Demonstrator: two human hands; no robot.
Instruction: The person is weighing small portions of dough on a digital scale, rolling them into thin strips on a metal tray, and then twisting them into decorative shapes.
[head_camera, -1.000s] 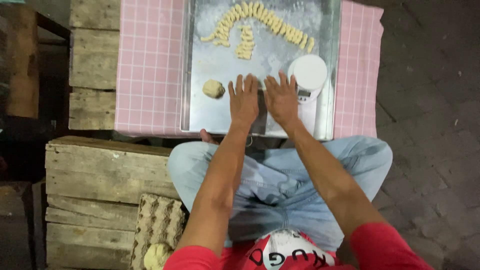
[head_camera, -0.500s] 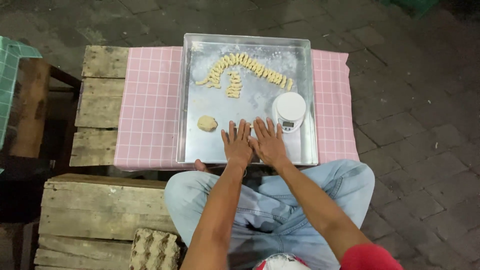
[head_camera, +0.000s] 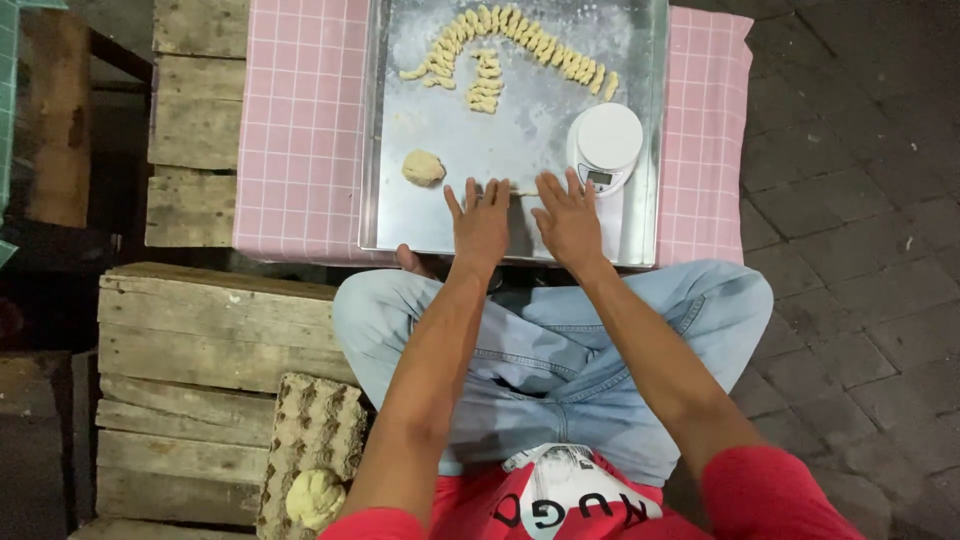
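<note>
My left hand (head_camera: 481, 221) and my right hand (head_camera: 566, 217) lie flat, fingers spread, on a floured metal tray (head_camera: 395, 200). A thin rope of dough (head_camera: 522, 193) shows between them under the fingertips. A lump of dough (head_camera: 423, 167) sits on the tray left of my left hand. Several twisted dough pieces (head_camera: 520, 40) lie in a curved row at the far end of the tray. A white kitchen scale (head_camera: 605, 143) stands just beyond my right hand.
The tray rests on a pink checked cloth (head_camera: 300, 130) over wooden pallets (head_camera: 190, 120). A wooden crate (head_camera: 200, 340) stands at my left knee, with an egg carton (head_camera: 310, 440) holding a dough lump (head_camera: 314, 497). Dark paving (head_camera: 860, 200) lies to the right.
Both hands have slid slightly apart on the tray, rolling the dough rope. The camera view has shifted closer and lower.
</note>
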